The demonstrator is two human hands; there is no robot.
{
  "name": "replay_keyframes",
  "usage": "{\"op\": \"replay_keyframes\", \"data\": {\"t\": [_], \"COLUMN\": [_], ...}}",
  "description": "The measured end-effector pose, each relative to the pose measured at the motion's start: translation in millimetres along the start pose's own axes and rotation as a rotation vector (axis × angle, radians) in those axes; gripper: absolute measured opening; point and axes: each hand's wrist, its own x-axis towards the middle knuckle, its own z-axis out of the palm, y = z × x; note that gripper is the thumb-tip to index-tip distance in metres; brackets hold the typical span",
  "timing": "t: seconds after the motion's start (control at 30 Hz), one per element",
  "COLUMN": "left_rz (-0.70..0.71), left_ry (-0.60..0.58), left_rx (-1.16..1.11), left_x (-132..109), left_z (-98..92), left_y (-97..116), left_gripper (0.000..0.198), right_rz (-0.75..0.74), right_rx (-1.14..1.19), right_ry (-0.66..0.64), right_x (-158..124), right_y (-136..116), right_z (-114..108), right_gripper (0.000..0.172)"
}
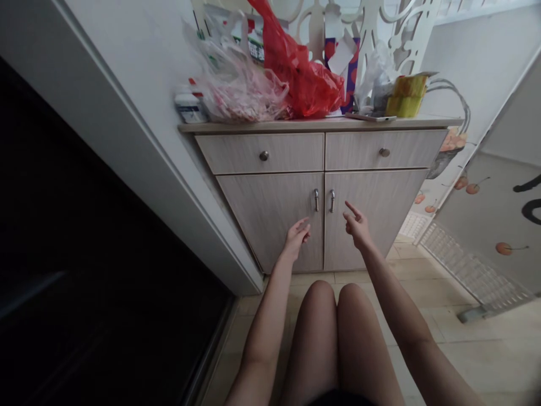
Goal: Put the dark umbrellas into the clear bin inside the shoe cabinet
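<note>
A pale wood-grain cabinet stands before me, its left door (274,197) and right door (376,197) both closed. Beside the centre seam are a metal left handle (316,200) and a matching right handle (332,201). My left hand (298,235) is just below the left handle, fingers partly extended, holding nothing. Right of the other handle is my right hand (356,223), its index finger stretched out and the other fingers curled, also holding nothing. Neither hand appears to grip a handle. Above the doors are a left drawer (228,155) and a right drawer (355,152), both closed.
On the cabinet top (304,125) sit a pink-white plastic bag (245,93), a red plastic bag (313,84), a white bottle (190,108) and a yellow container (406,96). A dark doorway (84,254) lies left; a white panel with cherry pictures (486,214) stands right.
</note>
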Motion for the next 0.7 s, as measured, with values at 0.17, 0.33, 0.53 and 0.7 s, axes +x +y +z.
{"op": "replay_keyframes", "data": {"t": [0.17,0.33,0.53,0.7], "left_rz": [-0.067,-0.019,-0.019,-0.018], "left_ry": [-0.271,-0.152,-0.083,-0.116], "left_rx": [-0.439,-0.537,-0.457,-0.476], "left_x": [-47,-57,-55,-54], "left_z": [8.1,24.3,33.2,36.5], "left_y": [22,15,-8,-15], "left_gripper": [0.064,0.049,0.042,0.049], "right_rz": [0.153,0.153,0.111,0.098], "right_rx": [0.470,0.589,0.443,0.454], "right_ry": [-0.281,-0.297,-0.177,-0.175], "right_x": [-42,-54,-55,-52], "right_y": [-16,-9,10,16], "right_z": [-7,-7,-2,-4], "right_gripper": [0.090,0.071,0.050,0.049]}}
